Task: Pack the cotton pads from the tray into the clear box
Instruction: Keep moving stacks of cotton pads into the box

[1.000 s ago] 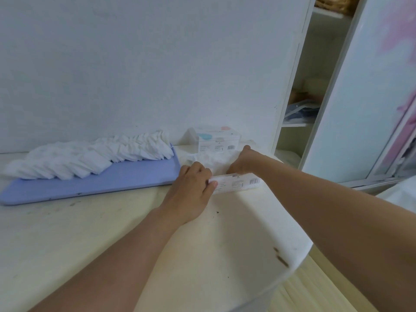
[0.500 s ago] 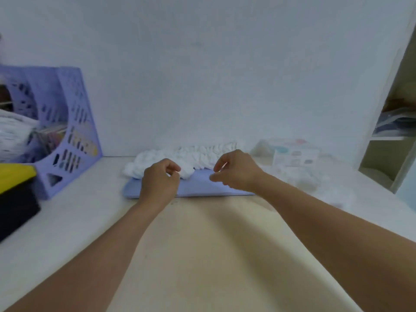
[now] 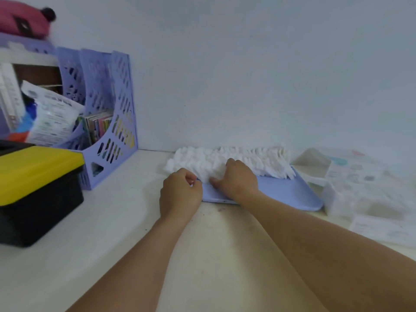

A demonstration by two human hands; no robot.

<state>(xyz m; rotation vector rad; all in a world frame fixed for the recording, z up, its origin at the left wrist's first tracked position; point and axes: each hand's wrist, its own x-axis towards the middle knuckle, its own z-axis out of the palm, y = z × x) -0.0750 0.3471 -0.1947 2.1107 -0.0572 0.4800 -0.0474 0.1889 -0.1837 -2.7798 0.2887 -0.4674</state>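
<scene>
From the head view, a long heap of white square cotton pads (image 3: pixel 227 162) lies along the far side of a flat lilac plastic tray (image 3: pixel 286 192) set on the pale surface (image 3: pixel 135 233) against a white wall. The right hand (image 3: pixel 236 179) rests on the near edge of the heap with its fingers bent down into the pads; whether it pinches any of them I cannot tell. The left hand (image 3: pixel 180 194) sits just beside it at the tray's left end, fingers curled in, thumb against forefinger; whether anything is between them I cannot tell. The clear plastic box (image 3: pixel 360 194), blurred, stands just right of the tray, with white inside it. Further left stand a lilac perforated file holder (image 3: pixel 108 122) and a black bin with a yellow lid (image 3: pixel 38 188)
</scene>
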